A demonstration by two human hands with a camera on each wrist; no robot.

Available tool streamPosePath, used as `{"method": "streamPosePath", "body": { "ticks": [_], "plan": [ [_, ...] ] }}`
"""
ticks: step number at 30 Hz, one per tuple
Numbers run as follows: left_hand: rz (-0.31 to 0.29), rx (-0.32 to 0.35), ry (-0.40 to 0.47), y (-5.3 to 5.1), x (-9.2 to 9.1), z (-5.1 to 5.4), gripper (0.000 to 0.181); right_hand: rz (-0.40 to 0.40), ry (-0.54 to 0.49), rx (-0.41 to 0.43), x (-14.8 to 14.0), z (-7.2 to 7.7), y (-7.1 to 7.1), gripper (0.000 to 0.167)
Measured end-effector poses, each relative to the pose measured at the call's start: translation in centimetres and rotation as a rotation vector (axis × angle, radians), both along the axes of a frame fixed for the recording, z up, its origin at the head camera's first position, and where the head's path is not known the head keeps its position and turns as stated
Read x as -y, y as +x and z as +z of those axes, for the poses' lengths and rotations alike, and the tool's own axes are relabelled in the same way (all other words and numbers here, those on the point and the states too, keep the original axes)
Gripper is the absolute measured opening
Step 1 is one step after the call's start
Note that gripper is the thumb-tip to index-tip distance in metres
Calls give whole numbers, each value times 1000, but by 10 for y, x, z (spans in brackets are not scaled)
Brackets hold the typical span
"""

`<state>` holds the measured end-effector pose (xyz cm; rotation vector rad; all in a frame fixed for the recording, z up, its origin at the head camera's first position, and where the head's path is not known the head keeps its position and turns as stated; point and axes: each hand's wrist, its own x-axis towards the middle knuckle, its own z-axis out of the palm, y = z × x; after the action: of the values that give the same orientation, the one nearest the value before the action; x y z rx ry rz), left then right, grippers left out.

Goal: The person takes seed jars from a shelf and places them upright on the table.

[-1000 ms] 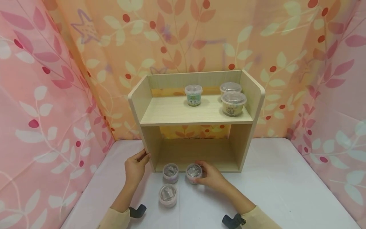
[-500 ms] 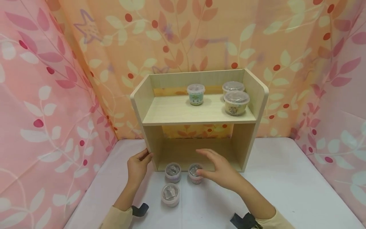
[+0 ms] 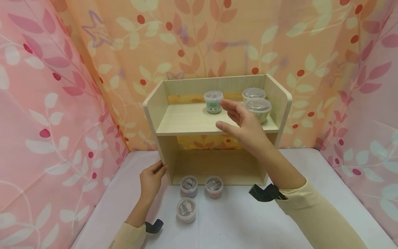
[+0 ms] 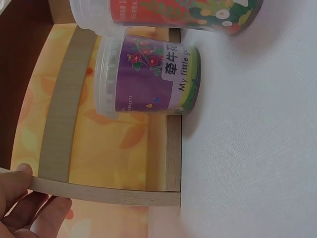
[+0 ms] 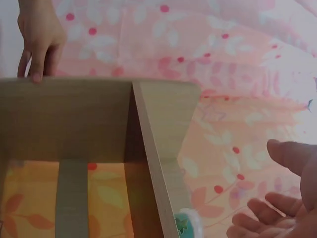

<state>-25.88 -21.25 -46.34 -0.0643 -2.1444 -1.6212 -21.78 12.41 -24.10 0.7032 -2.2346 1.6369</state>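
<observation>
On a white table (image 3: 264,221), 3 tubs (image 3: 186,219) hold silvery packets (image 3: 186,208), left hand (image 3: 150,182) pinching the shelf (image 3: 186,121), right hand (image 3: 248,129) loosely spread.

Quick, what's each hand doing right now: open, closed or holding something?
Left hand: pinching the shelf unit by its left side edge.
Right hand: open, holding nothing.

Red-labelled tub (image 4: 185,14) partly outside left-wrist view

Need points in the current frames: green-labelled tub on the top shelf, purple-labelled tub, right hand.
Green-labelled tub (image 3: 213,104): head view, on its label.
Purple-labelled tub (image 4: 143,77): left wrist view, on the purple label.
Right hand (image 3: 247,126): head view, on the middle of the hand.
</observation>
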Motion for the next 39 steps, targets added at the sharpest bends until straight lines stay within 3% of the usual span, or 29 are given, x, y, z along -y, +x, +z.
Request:
{"method": "streamPosePath", "body": {
  "ticks": [10,16,23,30,35,39],
  "plan": [
    [7,-6,-40,0,0,1,34,-251,53,256,21,33,-67,90],
    [-3,-3,-29,-1,1,1,35,-272,-8,368,33,38,-91,95],
    [-14,3,-27,0,0,-1,35,-264,-64,447,36,35,-107,98],
    [-4,-8,-19,0,-1,-1,34,-260,-101,516,38,29,-111,95],
    [-11,2,-17,0,0,-2,34,-246,-144,525,40,26,-113,89],
    [-9,-13,-16,-1,0,-2,34,-274,-144,481,41,25,-113,85]
  ]
}}
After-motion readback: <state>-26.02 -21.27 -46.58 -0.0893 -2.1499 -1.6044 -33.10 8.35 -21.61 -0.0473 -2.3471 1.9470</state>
